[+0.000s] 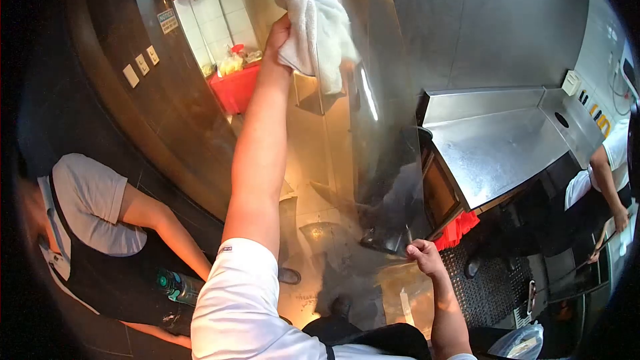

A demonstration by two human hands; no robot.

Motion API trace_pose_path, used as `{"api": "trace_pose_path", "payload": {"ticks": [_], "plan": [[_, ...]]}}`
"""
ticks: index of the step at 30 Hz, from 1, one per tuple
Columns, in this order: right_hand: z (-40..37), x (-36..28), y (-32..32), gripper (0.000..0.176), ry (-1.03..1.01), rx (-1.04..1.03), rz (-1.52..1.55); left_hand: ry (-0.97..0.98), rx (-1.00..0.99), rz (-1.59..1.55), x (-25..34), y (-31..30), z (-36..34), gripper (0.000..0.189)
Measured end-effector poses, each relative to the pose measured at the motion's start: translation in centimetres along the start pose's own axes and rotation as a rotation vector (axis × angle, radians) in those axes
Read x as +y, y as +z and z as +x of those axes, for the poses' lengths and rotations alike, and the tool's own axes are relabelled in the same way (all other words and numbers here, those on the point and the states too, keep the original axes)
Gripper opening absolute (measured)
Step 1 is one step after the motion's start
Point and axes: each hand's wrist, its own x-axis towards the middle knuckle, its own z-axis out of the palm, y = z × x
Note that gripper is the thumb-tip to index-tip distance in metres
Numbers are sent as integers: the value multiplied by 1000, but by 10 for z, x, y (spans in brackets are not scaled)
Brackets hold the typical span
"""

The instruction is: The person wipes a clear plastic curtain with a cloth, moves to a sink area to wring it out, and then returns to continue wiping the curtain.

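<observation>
My left hand (278, 35) is raised high on an outstretched arm, its fingers closed on a folded white cloth (319, 33). The cloth is up against a shiny, see-through or reflective panel (373, 47), and part of it hangs down. Lower and to the right, my right hand (427, 257) is closed with the thumb uppermost. A thin pointed bit shows just above its thumb, beside a dark flat shape (393, 237); what the fingers grip, I cannot make out.
To the right stands a stainless steel counter (493, 147) with red cloth (458, 229) below. A co-worker (603, 180) holds a long rod at far right. Another person (100, 227) is close on my left, beside a dark bottle (179, 285). A red container (235, 90) is beyond the panel.
</observation>
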Motion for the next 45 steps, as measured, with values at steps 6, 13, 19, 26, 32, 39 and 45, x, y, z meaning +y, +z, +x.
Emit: {"api": "trace_pose_path", "payload": {"ticks": [6, 13, 19, 26, 32, 39, 45], "plan": [[-8, 8, 17, 22, 7, -13, 20, 115, 287, 251, 5, 78, -34, 30], [-17, 14, 28, 22, -8, 25, 134, 4, 654, 1063, -26, 86, -8, 31], [-25, 29, 28, 20, -15, 39, 234, -169, 772, 727, -87, 57, -33, 36], [-35, 12, 0, 25, -50, 68, 147, -390, 723, 734, -253, 47, -132, 50], [-44, -8, -36, 21, -79, 90, 4, -125, 737, 423, -382, 111, -249, 42], [-30, -8, -65, 27, -50, 114, -118, -255, 835, 754, -468, 152, -361, 70], [-34, -12, -74, 22, 13, 113, -100, -336, 895, 830, -561, 185, -424, 77]]}}
